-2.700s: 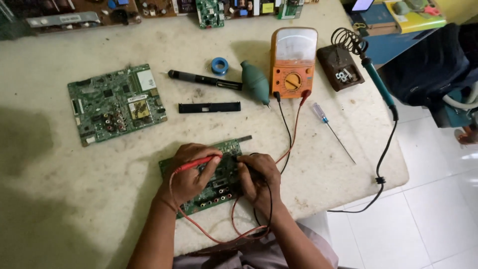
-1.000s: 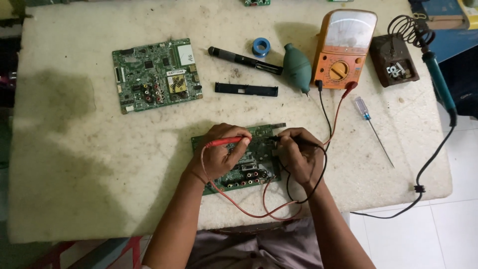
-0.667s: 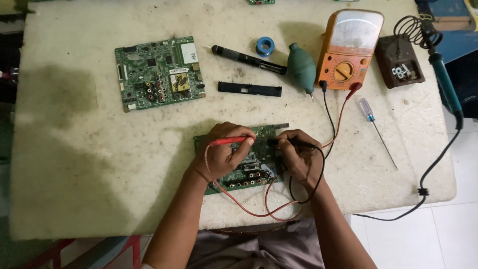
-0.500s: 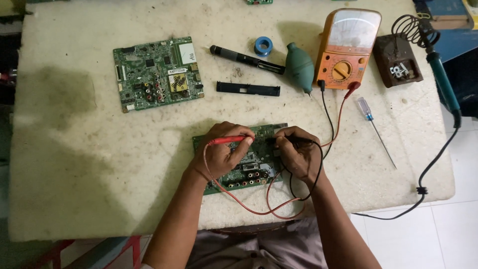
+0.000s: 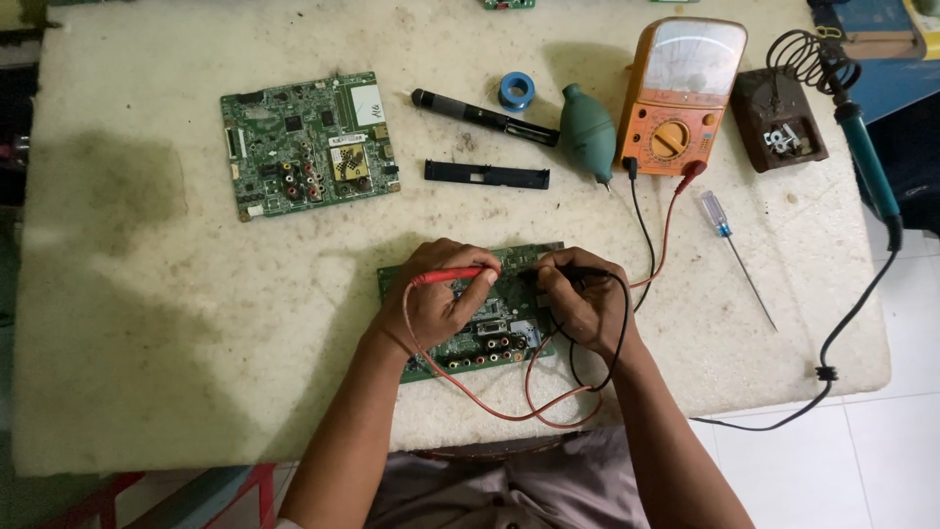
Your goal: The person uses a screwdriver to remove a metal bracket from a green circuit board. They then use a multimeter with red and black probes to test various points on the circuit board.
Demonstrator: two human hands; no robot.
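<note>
Head view: my left hand grips a red probe, my right hand grips a black probe, both tips on the green circuit board lying near the table edge, leads running to the orange multimeter.

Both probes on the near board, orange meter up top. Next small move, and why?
Probably hold both tips still and glance up at the orange meter. The left hand pins the red probe and the right hand the black probe onto the near circuit board; both leads run to the meter, so a reading seems next.
</note>
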